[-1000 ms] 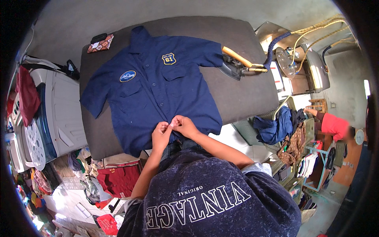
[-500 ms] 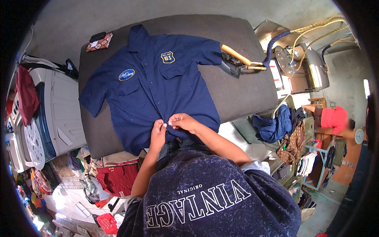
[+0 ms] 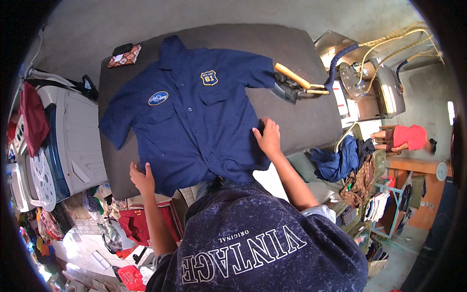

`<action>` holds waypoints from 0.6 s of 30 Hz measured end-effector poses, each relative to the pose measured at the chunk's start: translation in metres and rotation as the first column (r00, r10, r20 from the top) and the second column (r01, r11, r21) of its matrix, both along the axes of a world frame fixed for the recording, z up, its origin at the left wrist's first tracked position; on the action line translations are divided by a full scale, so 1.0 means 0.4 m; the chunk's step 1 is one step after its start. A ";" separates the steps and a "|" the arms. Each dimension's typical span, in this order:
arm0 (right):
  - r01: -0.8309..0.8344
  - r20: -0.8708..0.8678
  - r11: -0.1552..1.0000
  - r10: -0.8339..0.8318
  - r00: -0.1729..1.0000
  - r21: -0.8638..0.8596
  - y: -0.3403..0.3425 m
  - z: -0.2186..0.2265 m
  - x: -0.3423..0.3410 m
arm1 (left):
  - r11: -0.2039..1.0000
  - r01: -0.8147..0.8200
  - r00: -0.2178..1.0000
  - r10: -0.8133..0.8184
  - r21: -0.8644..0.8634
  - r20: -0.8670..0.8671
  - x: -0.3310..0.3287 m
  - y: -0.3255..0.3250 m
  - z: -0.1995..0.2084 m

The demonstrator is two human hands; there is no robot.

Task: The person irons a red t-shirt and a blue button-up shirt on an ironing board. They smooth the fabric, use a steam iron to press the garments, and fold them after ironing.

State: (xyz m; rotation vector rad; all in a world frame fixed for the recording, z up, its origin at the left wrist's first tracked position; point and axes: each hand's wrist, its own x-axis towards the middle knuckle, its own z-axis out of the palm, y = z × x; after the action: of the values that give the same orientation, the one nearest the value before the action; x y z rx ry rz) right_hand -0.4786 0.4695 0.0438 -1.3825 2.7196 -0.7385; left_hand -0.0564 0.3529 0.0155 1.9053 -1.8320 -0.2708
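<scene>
Navy short-sleeved shirt (image 3: pixel 187 124), one, front up, laid out on a dark padded table (image 3: pixel 311 119). Collar placed at the far end, hem placed nearest the wearer's body. Front marked by a blue oval patch (image 3: pixel 158 98) and a dark shield-shaped patch (image 3: pixel 209 78) outlined in yellow; buttons spaced down the placket.

Position relative to hands: lower half of the shirt set between both. Left hand (image 3: pixel 143 180) held at the lower left side edge, fingers spread, nothing seen gripped. Right hand (image 3: pixel 269 138) held at the right side edge, set farther from the body than the left; fingers parted, thumb over the cloth's border, nothing seen gripped. Whether the cloth is pressed by either palm cannot be told.

Also on the table: iron (image 3: pixel 286 87) with a wooden handle, set just beside the right sleeve; patterned flat item (image 3: pixel 127 58), topped by a small black object (image 3: pixel 122 49), placed near the far left corner.
</scene>
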 end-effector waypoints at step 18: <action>-0.634 0.245 0.682 0.727 0.642 -0.364 -0.179 0.090 0.223 | 0.857 0.506 0.735 -0.489 -0.100 -0.470 -0.335 -0.030 0.150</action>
State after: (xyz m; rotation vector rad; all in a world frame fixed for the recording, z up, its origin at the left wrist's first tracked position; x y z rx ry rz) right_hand -0.3895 0.3979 0.0799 -1.9005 1.6262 -1.1194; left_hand -0.1905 0.3407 0.0757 1.1627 -1.9377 -0.8799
